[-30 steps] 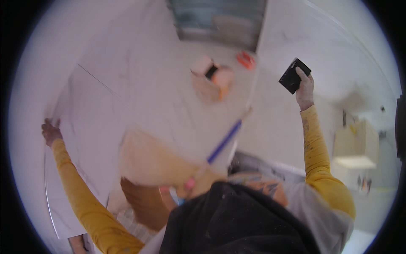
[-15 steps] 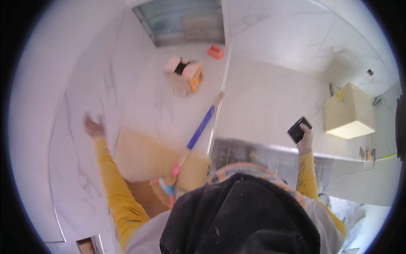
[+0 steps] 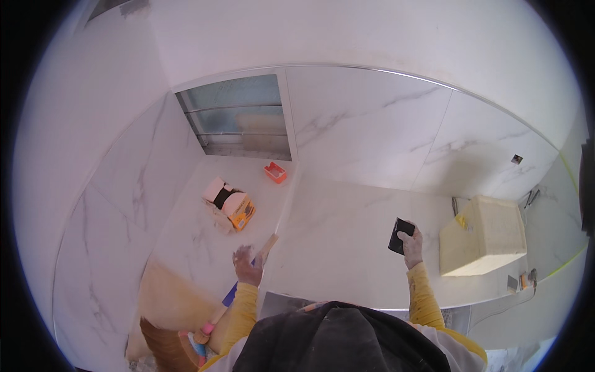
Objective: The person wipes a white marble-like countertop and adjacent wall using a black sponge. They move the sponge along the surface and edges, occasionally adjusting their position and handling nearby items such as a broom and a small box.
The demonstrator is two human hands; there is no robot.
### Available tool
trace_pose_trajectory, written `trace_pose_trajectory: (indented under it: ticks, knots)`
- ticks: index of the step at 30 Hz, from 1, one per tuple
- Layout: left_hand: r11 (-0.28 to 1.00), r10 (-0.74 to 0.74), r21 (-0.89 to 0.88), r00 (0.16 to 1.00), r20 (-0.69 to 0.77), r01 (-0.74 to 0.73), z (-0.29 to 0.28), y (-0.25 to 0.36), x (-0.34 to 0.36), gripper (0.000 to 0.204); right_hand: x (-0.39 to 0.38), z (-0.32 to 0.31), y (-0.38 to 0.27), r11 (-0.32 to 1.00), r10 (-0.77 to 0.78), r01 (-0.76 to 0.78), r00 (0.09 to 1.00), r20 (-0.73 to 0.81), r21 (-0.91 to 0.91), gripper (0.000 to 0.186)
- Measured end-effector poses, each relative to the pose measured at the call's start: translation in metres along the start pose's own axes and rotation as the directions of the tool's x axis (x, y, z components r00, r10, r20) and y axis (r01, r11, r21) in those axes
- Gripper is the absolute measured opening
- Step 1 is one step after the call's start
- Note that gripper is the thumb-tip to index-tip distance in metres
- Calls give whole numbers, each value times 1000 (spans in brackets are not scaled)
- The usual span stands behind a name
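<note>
Across the bottom, the black cloth [image 3: 334,341] of the wearer's headgear blots out much of the body and the near edge of the counter [image 3: 347,254]; the window [image 3: 235,121] is in full view, murky behind its panes; the cream box [image 3: 483,239] hides whatever stands behind it; the tan sheet [image 3: 167,297] runs down to the lower rim, part covered by the left sleeve; the stick [image 3: 229,294] disappears under the left hand [image 3: 248,265], fingers bent, and I cannot tell whether it grips or merely hovers; the right hand [image 3: 413,245] is clamped round the black slab [image 3: 399,236], thumb on top, up over the counter left of the cream box; now the changes: half a second ago the window's top was cut off; the left hand was out leftward, clear of the stick; the slab was nearer the counter's front edge.
</note>
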State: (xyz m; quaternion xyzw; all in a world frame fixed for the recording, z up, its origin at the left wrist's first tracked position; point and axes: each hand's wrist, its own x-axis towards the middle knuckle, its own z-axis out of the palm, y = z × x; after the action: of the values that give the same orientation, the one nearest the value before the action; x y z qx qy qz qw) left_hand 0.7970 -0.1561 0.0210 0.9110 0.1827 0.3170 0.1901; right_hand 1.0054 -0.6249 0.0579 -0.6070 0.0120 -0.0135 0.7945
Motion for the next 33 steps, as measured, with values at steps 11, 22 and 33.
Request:
trace_pose_trajectory:
  ticks: [11, 22, 33]
  knots:
    - [790, 612, 14, 788, -64, -613, 32, 247, 426, 57, 47, 23, -4, 1000, -7, 6, 1000, -26, -29, 40]
    - [746, 662, 63, 749, 31, -662, 125, 310, 567, 54, 236, 110, -235, 157, -724, 618, 603, 336, -770, 25]
    - [652, 741, 16, 633, -225, -758, 133, 270, 593, 33, 373, 216, -315, -280, -454, 492, 688, 566, -824, 24]
